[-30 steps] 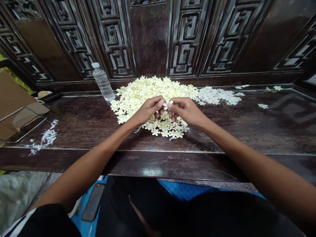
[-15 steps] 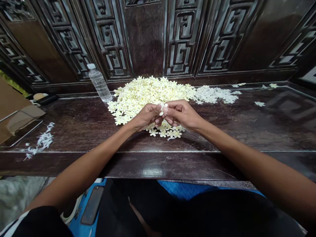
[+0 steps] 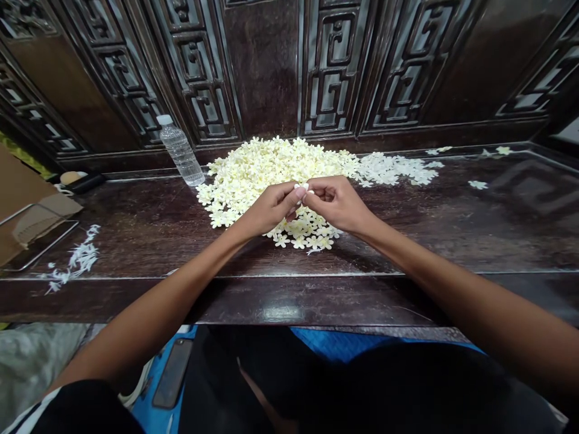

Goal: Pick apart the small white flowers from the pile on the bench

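My left hand (image 3: 277, 207) and my right hand (image 3: 337, 202) meet in front of me, thumbs and fingertips pinched together on one small white flower (image 3: 302, 187). Only a little of its petals shows between the fingers, so its lower part is hidden. Behind and beneath the hands spreads a large heap of pale yellow-white flowers (image 3: 271, 161) on the dark wooden bench (image 3: 149, 223). Whiter flowers (image 3: 395, 170) lie flat in a patch to the heap's right.
A clear plastic bottle (image 3: 181, 150) stands left of the heap. Thin white scraps (image 3: 81, 258) lie farther left, near a cardboard box (image 3: 31, 199) and wire frame. Carved wooden panels (image 3: 266, 72) rise behind. Below the bench edge, a phone (image 3: 172, 374) rests on something blue.
Both hands still pinch the flower. The fingers have shifted, with my right hand's fingertips a little higher and more curled. The view has moved slightly.
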Demonstrator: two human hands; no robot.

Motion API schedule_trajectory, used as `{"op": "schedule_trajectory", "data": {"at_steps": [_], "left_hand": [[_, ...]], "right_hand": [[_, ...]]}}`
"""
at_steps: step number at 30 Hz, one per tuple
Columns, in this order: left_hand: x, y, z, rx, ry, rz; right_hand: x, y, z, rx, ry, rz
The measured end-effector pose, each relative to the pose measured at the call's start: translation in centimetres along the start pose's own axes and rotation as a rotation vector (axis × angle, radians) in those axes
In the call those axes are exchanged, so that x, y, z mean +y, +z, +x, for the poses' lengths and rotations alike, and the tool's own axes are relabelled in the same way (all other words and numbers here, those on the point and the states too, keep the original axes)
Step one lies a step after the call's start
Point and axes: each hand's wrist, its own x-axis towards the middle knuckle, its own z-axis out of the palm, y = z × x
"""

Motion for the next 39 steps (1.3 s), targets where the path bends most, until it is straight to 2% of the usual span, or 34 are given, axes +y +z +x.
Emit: {"op": "schedule_trajectory", "data": {"at_steps": [5,8,14,19,24,27,30,35,39], "left_hand": [[-0.3,0.4,-0.2,0.035,0.032,0.200],[-0.6,0.5,-0.2,0.061,0.047,0.231],[-0.8,0.0,-0.1,0.017,0.012,0.163],[-0.7,-0.3,0.1,0.008,0.046,0.063],[-0.7,-0.2,0.0,0.057,0.007,-0.078],[-0.8,-0.1,-0.1,0.016,-0.032,-0.192],[-1.1,-0.2,-0.1,-0.026,-0.046,-0.280],[-1.5,-0.2,-0.1,-0.036,-0.028,-0.280],[-1.8,-0.1,-0.1,-0.017,-0.014,-0.251]], "right_hand": [[0.0,0.2,-0.1,0.051,0.044,-0.045],[0.1,0.1,-0.2,0.022,0.085,0.045],[0.5,-0.7,0.0,-0.128,0.203,0.263],[0.6,-1.5,0.3,-0.232,0.213,0.358],[0.4,-1.3,0.5,-0.200,0.210,0.368],[0.5,-1.1,0.5,-0.147,0.210,0.372],[0.7,-1.0,0.4,-0.145,0.219,0.462],[1.3,-0.7,0.3,-0.158,0.242,0.611],[1.3,-0.2,0.0,-0.192,0.247,0.611]]}}
